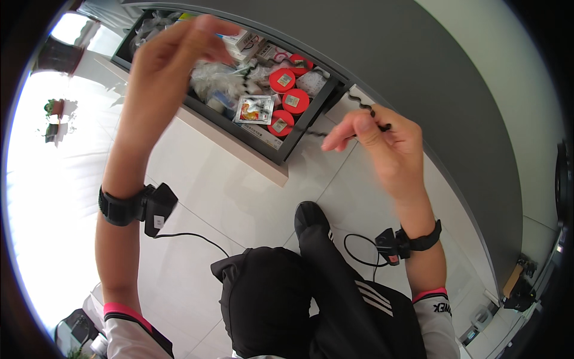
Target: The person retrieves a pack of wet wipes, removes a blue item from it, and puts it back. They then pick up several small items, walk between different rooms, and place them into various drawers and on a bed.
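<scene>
My right hand (381, 148) pinches a thin black wavy band (364, 105), likely a zigzag headband. Its blurred curve stretches left across the open drawer (251, 146). My left hand (179, 49) is raised above the drawer's left part, blurred, its fingers apart and nothing visible in them. Inside the drawer are several red-lidded jars (296, 101), a printed foil sachet (254, 110), clear plastic bags (213, 80) and small white boxes (240, 42). The left hand and forearm hide part of the contents.
A dark grey furniture top (358, 45) curves over the drawer and along the right. Each wrist wears a black strapped device (161, 208) with a cable. Below are pale floor tiles (210, 179) and my black shoe (310, 215). Small potted plants (54, 107) stand at left.
</scene>
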Motion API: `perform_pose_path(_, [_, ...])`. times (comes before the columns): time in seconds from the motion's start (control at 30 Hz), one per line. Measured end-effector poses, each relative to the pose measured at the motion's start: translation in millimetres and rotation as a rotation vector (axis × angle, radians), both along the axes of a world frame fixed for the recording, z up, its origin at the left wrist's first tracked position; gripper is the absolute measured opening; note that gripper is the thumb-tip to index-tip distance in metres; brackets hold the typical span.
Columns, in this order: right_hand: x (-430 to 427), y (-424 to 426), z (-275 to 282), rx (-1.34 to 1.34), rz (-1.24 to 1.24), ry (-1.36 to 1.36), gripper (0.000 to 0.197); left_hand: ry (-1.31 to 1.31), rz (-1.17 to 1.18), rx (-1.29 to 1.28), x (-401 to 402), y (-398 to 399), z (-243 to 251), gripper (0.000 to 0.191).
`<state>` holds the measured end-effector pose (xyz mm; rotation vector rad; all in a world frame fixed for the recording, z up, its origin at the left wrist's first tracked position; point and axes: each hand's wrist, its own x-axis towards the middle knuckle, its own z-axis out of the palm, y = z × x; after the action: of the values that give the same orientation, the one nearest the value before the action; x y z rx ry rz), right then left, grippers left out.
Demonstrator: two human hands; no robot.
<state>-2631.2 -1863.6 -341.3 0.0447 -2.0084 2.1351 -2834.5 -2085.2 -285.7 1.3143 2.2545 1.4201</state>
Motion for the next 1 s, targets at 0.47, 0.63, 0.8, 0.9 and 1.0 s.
perform_pose_path(0.47, [43.3, 9.3, 35.2, 0.368, -0.138, 0.061, 0.01, 0.429, 0.764, -0.401, -11.0, -112.5, -97.3, 0.032])
perform_pose_path(0.63, [47.5, 8.2, 39.8, 0.533, -0.154, 0.122, 0.011, 0.336, 0.826, -0.525, -1.5, -86.4, -83.2, 0.038])
perform_pose_path(0.8, [55.8, -0.5, 36.0, 0.512, -0.171, 0.115, 0.011, 0.348, 0.788, -0.475, -7.3, -98.0, -91.4, 0.043])
perform_pose_path(0.9, [61.6, -9.9, 27.8, 0.489, -0.187, 0.114, 0.013, 0.385, 0.742, -0.493, -10.2, -101.8, -93.0, 0.053])
perform_pose_path(1.0, [69.4, -21.1, 27.6, 0.45, -0.218, 0.087, 0.015, 0.38, 0.664, -0.468, -12.2, -104.0, -97.3, 0.071])
